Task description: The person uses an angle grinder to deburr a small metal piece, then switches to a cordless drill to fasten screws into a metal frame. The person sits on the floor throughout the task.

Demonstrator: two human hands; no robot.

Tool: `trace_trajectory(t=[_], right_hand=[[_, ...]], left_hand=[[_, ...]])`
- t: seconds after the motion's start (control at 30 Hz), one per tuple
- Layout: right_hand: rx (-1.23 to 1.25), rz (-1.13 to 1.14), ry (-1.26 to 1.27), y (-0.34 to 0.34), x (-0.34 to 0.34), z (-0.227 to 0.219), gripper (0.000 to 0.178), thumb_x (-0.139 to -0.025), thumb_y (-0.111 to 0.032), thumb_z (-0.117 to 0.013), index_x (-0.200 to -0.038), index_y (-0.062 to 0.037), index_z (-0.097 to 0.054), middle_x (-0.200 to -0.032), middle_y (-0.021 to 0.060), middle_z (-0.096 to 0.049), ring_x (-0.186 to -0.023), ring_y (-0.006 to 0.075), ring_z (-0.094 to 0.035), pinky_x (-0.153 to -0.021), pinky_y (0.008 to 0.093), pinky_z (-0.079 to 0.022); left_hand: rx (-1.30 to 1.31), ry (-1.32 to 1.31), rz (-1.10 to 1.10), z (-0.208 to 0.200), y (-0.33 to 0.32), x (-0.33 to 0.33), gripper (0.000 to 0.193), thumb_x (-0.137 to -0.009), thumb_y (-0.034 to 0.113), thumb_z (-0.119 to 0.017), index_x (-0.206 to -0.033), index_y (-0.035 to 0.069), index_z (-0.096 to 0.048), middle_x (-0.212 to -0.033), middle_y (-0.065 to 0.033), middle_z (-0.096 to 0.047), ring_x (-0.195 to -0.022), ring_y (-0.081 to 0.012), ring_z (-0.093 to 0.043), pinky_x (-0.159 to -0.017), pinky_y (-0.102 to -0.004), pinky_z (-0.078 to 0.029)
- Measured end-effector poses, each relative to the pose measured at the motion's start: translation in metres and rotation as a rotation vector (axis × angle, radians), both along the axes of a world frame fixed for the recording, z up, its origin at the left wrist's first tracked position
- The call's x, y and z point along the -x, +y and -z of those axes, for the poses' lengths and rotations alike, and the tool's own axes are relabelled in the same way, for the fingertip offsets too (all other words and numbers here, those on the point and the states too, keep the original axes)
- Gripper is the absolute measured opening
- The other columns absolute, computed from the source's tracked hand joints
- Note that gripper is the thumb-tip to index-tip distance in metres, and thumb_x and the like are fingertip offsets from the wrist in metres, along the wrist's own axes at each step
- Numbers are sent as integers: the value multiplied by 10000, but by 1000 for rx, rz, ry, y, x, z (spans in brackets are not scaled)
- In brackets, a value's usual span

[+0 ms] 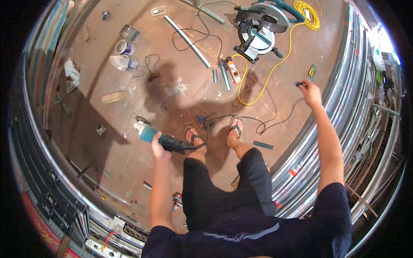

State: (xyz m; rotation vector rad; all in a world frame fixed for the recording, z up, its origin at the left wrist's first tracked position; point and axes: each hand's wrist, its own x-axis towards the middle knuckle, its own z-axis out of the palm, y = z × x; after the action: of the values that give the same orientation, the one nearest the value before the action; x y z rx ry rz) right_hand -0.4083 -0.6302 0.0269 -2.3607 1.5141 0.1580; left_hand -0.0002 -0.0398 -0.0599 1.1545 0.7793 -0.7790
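My left hand (pixel 158 147) is wrapped round the body of a teal and black angle grinder (pixel 172 143), lifted above the floor to the left of my feet. The grinder's head points up and left. From its back end a dark cord (pixel 248 117) runs past my feet, loops on the floor and leads up toward my right hand. Out at the right, above the metal lengths, my right hand (pixel 311 93) pinches a small black plug (pixel 300 84) in its fingertips. Pliers (pixel 312 71) with yellow and green handles lie on the floor just beyond it.
Ahead stands a mitre saw (pixel 260 34), with a yellow cable (pixel 278 64) leading to an orange power strip (pixel 233 71). Long shiny metal profiles (pixel 318 142) lie along the right. Cut strips (pixel 187 41), tubs (pixel 124 47) and a wood block (pixel 112 97) are scattered on the floor.
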Motion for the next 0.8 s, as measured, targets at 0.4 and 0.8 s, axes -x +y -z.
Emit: trace_trajectory(t=[0.4,0.8], right_hand=[[63,-448,63,-4,-166,412,284,-933,-255,-769,-1209,-199,-803,-1171,94,-774,-1203,317,-695,-1006,488,-524],[233,-985,184,-35,-210,499,422,-781,-265,-841,-1202,-289,-815,-1047,-29,-731,-1177,212,-694,-929,454,-483]], left_hand=[[-190,34,265,184,-78,-15,411,-836,351,-793,-1049,58,-599,-842,-118,-644,-735,-319,-676,-766,-491,-612],[-47,-292,473,240,-127,-114,396,-851,318,-796,-1091,92,-577,-825,-80,-630,-695,-254,-669,-684,-440,-614]])
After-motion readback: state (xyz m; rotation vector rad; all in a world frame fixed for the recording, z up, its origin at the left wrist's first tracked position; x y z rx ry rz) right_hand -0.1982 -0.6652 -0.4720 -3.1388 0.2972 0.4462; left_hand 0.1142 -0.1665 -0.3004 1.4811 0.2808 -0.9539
